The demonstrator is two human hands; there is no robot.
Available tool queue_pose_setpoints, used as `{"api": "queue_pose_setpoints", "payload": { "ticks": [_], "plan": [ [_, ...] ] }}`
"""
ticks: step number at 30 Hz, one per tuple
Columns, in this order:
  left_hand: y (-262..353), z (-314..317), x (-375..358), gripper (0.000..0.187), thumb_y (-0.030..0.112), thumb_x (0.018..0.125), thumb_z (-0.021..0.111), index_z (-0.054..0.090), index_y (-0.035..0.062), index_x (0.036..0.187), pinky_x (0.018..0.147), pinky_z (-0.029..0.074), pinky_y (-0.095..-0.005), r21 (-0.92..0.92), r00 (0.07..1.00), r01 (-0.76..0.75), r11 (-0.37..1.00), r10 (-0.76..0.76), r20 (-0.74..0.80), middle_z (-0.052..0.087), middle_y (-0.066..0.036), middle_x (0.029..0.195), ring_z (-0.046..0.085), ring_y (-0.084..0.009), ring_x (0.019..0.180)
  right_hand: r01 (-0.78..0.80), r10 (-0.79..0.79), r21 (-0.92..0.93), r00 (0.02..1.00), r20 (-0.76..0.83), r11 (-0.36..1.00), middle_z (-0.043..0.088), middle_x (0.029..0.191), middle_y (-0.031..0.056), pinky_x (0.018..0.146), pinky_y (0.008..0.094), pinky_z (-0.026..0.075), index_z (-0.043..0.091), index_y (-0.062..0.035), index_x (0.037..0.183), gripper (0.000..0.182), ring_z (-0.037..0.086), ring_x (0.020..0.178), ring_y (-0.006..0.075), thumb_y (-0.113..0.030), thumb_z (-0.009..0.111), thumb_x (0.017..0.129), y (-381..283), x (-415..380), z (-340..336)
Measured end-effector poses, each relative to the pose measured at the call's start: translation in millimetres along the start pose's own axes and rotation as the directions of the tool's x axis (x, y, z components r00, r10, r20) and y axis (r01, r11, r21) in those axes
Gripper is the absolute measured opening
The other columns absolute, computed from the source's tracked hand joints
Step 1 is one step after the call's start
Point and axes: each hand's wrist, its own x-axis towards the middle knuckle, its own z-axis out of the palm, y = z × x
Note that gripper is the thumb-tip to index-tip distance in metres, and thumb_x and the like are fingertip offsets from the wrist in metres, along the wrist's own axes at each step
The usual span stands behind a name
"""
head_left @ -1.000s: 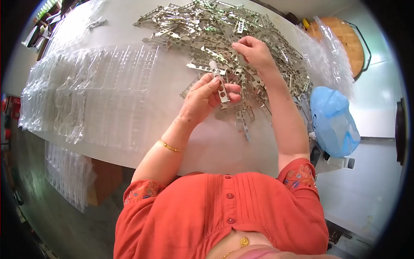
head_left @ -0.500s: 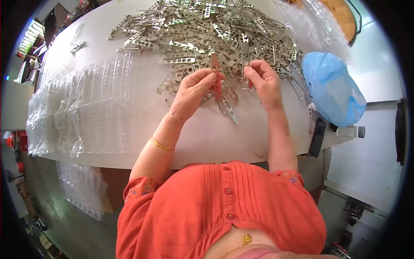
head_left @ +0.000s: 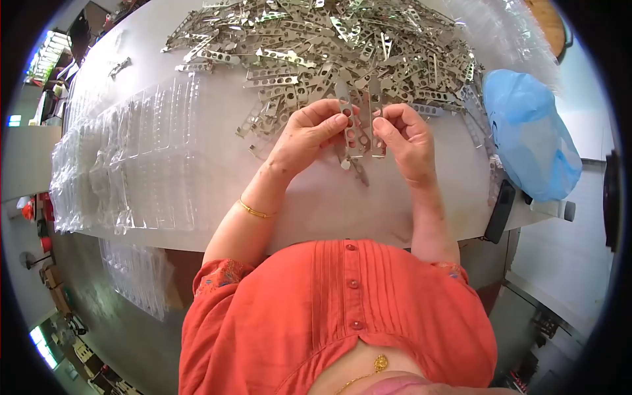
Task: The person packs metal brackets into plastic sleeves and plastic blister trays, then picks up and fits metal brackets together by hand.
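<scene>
Both hands are up over the white surface (head_left: 316, 204), left hand (head_left: 304, 135) pinching one holed metal strip (head_left: 351, 128) and right hand (head_left: 407, 138) pinching another strip (head_left: 375, 122), side by side. Big pile of strips (head_left: 329, 46) just behind, clear plastic trays (head_left: 145, 151) on the left.

Lighting: bright, even, diffuse; source overhead, not visible. White desk (head_left: 197, 79) near washed-out toward the top. Shadows: soft and short, beneath the left hand (head_left: 309, 131) and right hand (head_left: 405, 141). Glare: small specular glints across the metal strips (head_left: 316, 39); pale sheen on the clear plastic trays (head_left: 131, 158). Distortion: strong fisheye, desk edge bowed, black vignette filling all four corners. Focus: centre sharp; rim soft, with slight colour fringing. Blue bag (head_left: 526, 131) evenly lit. Lower left floor area dimmer.
</scene>
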Motion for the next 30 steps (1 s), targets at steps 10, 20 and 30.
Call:
{"api": "queue_pose_setpoints", "payload": {
  "ticks": [10,20,30],
  "plan": [
    [-3,-5,-6,0.022,0.012,0.099,0.063,0.063,0.0036,0.119,0.090,0.057,-0.0346,-0.005,0.999,0.031,0.999,-0.032,-0.021,0.069,-0.006,0.109,0.066,-0.0143,0.100,-0.055,0.057,-0.046,0.997,0.048,0.997,0.063,0.078,-0.0022,0.054,0.0205,0.045,0.064,-0.0041,0.098,0.006,0.055,0.062,0.0024,-0.009,0.065,0.096,-4,-7,11],
    [-5,-6,-5,0.019,0.013,0.096,0.068,0.062,0.0035,0.112,0.085,0.057,-0.0306,-0.007,0.999,0.053,0.999,-0.053,-0.006,0.067,-0.002,0.102,0.065,-0.0118,0.094,-0.069,0.071,-0.020,0.994,0.079,0.997,0.063,0.078,-0.0022,0.055,0.0206,0.046,0.063,-0.0035,0.098,0.004,0.056,0.064,0.0024,-0.007,0.064,0.096,-5,-8,15],
    [-3,-2,-6,0.020,0.015,0.097,0.067,0.064,0.0027,0.112,0.085,0.058,-0.0320,0.004,0.998,0.043,0.999,-0.043,-0.042,0.069,-0.003,0.103,0.067,-0.0130,0.093,-0.075,0.076,-0.016,0.994,0.075,0.997,0.063,0.078,-0.0027,0.057,0.0200,0.046,0.063,-0.0036,0.097,0.003,0.056,0.066,0.0019,-0.006,0.063,0.097,-5,-8,11]
  ]
}}
